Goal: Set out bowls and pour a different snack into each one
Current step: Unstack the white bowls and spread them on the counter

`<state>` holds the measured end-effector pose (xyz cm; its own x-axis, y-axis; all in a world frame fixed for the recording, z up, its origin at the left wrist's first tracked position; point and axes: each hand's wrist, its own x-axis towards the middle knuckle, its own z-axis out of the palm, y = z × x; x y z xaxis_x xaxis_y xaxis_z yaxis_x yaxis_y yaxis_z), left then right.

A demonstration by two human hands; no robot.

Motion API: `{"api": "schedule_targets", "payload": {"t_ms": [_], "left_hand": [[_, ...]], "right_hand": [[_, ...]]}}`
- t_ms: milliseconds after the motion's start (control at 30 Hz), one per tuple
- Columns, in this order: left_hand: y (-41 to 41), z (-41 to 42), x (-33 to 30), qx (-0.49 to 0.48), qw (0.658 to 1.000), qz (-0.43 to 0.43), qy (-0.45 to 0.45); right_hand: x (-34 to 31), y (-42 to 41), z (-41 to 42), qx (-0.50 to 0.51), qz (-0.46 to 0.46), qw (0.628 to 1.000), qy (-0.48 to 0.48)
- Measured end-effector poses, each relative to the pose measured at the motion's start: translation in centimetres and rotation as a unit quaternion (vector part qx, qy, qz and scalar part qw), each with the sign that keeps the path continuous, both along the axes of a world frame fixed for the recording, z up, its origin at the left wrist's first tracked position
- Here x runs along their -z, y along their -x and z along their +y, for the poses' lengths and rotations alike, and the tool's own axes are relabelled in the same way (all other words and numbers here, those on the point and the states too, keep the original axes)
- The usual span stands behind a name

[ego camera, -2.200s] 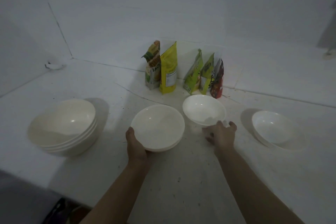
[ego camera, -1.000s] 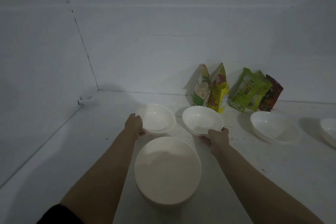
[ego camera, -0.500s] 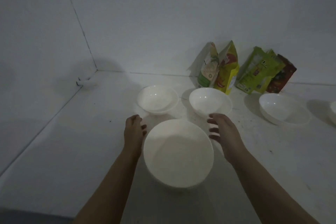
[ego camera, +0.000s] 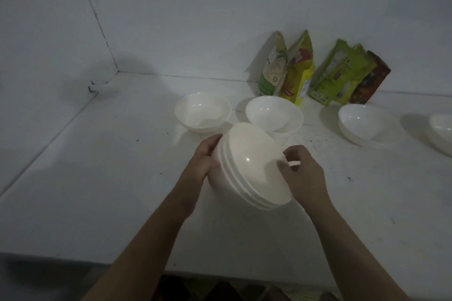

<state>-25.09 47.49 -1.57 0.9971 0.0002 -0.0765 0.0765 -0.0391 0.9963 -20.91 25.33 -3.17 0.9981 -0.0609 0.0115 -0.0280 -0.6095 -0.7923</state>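
Note:
A stack of white bowls point(ego camera: 252, 163) is lifted above the white counter point(ego camera: 97, 190) and tilted toward me. My left hand point(ego camera: 204, 160) grips its left side and my right hand point(ego camera: 302, 171) grips the top rim on the right. Single white bowls stand behind it: one at the left point(ego camera: 203, 111), one in the middle point(ego camera: 274, 113), one to the right point(ego camera: 369, 126), and one cut off by the right edge point(ego camera: 442, 133). Several snack bags lean on the back wall: a green-white one point(ego camera: 272, 70), a yellow one point(ego camera: 299, 73), a green pair point(ego camera: 340, 75) and a dark red one point(ego camera: 370, 79).
White walls meet in a corner at the back left. A small dark mark point(ego camera: 94, 86) sits at the wall base there. The counter's front edge point(ego camera: 73, 258) runs across the bottom, with dark floor below it.
Both hands have closed on the stack of bowls and raised it off the counter, tilting it toward me. Earlier they hovered on either side of it.

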Motion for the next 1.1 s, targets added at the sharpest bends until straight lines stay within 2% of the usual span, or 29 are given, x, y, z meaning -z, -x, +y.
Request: {"api": "schedule_targets", "payload": {"t_ms": [67,133,200,267,300,367,567,633,733,867,1000,1100], "left_hand": [[0.1,-1.4,-1.1,0.003,1.000,0.002,-0.018],[0.0,-2.9,-2.5,0.033,0.998,0.001,-0.060],[-0.4,-4.5,-3.9,0.066,0.992,0.006,-0.106],[-0.8,-6.1,-5.1,0.075,0.985,0.010,-0.154],[-1.0,-6.9,-5.5,0.082,0.981,0.013,-0.175],[-1.2,-8.0,-6.1,0.103,0.973,0.004,-0.207],[-2.1,-8.5,-6.6,0.155,0.954,-0.003,-0.258],[-2.1,-8.1,-6.2,0.124,0.954,-0.026,-0.271],[-2.2,-5.7,-4.6,0.027,0.975,-0.034,-0.218],[-2.3,-2.2,-2.3,-0.039,0.993,-0.015,-0.114],[-2.4,-0.4,0.1,-0.078,0.993,-0.006,-0.093],[-2.2,0.2,1.9,-0.105,0.988,-0.002,-0.116]], "right_hand": [[0.6,0.7,-0.4,0.012,-0.070,0.996,0.046],[-0.2,1.8,-0.6,0.025,-0.116,0.993,0.019],[-1.9,2.6,-0.7,0.006,-0.068,0.994,-0.081],[-4.3,3.3,-0.7,-0.054,0.053,0.974,-0.215],[-5.2,3.4,-0.7,-0.083,0.095,0.960,-0.251],[-6.1,3.3,-0.7,-0.116,0.111,0.955,-0.248],[-6.6,3.4,-0.7,-0.118,0.106,0.960,-0.231],[-6.6,3.8,-0.5,-0.097,0.094,0.958,-0.252],[-7.1,4.1,-0.8,-0.043,0.055,0.960,-0.271],[-8.2,5.0,-0.7,-0.037,-0.024,0.963,-0.266],[-8.6,5.9,-0.1,-0.056,-0.104,0.968,-0.223],[-8.7,6.2,-0.2,-0.059,-0.138,0.967,-0.206]]}}
